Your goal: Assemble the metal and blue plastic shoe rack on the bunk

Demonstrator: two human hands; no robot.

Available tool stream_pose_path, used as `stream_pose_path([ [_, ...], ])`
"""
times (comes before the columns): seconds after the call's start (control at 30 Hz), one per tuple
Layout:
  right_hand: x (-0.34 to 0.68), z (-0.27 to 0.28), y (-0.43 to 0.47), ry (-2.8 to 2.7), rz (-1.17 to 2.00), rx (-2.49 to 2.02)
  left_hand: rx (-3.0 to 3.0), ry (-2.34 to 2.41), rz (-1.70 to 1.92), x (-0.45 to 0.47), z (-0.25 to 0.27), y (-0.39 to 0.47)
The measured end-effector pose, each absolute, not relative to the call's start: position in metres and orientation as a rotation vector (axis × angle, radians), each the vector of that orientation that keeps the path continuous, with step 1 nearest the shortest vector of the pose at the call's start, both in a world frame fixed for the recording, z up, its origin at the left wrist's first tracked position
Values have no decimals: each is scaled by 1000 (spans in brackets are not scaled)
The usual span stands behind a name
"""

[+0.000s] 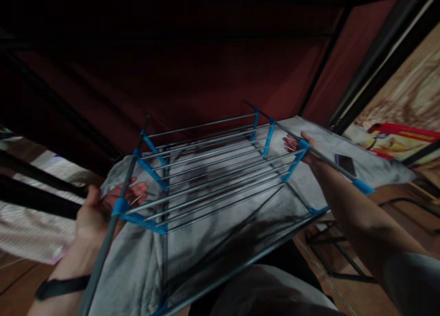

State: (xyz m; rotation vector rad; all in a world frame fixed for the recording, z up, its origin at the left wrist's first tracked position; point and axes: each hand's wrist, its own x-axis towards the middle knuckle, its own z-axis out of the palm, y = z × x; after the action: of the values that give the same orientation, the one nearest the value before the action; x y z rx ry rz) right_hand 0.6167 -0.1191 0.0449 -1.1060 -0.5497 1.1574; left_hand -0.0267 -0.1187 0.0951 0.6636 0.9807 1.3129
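A rack of thin grey metal tubes with blue plastic joints (pixel 209 162) lies in front of me, over a table covered with a light grey cloth (pixel 223 215). At its left side tube, my left hand (pixel 106 210) has the palm up and the fingers stretched out behind the tube. My right hand (pixel 305 146) is at the right side tube, beside a blue joint, its fingers apart and partly behind the tube. Neither hand is visibly wrapped round a tube. A dark band sits on my left wrist.
A dark phone-like slab (pixel 345 164) lies on the cloth at the right. Beyond it is a red and yellow package (pixel 405 141). Dark red panels (pixel 206 77) with black framing rise behind the table. A dark metal frame (pixel 337 252) stands on the floor at lower right.
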Motion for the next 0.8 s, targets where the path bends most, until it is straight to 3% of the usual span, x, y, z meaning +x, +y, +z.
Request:
stream_pose_path([
  [0.23,604,59,-121,-608,1263,-1035,697,1275,1197,-17,102,-106],
  [0.8,608,51,-118,-520,1221,-987,737,1177,1129,-32,88,-95],
])
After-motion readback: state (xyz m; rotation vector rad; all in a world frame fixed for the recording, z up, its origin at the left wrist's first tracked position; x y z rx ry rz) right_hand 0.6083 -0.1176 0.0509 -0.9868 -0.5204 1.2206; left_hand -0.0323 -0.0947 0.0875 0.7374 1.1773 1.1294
